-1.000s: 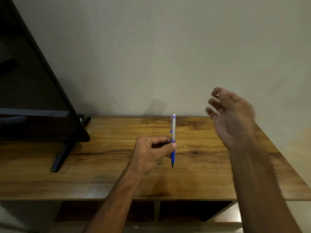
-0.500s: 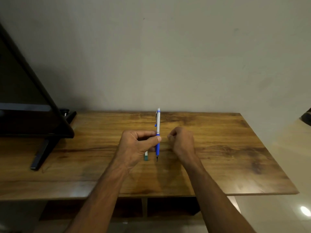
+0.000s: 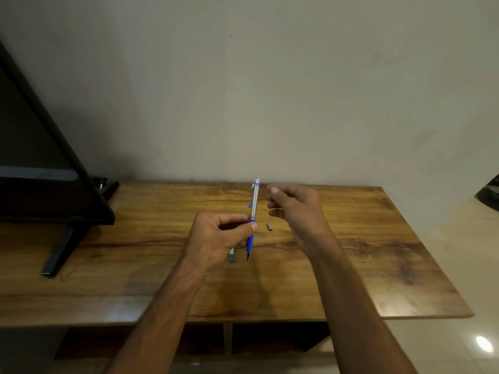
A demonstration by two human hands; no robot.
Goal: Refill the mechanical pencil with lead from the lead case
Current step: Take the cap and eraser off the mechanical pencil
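I am watching the risk first. The mechanical pencil (image 3: 253, 217) is standing almost upright with its dark tip pointing down and its white top end up, so any lead being fed in has to meet a very small opening; a thin lead could snap or slip away if the right hand (image 3: 294, 209) is coming in off line, and I judge it would be hard to find again on the grained wooden surface (image 3: 378, 252). The small dark cap (image 3: 269, 227) is lying loose on the surface just right of the pencil, and a sleeve or wrist could be brushing it toward the edge.

The left hand (image 3: 218, 238) is pinching the pencil at the join of the blue grip and the silver barrel, thumb and forefinger closed on it, the other fingers curled. The right hand is hovering just beside the pencil's upper end, apart from it, fingers loosely bent; I cannot tell whether it is pinching a lead, which would be too fine to see.

A small teal thing, probably the lead case (image 3: 231, 256), is resting on the surface just under the left hand, partly hidden by it, close beside the pencil's tip.
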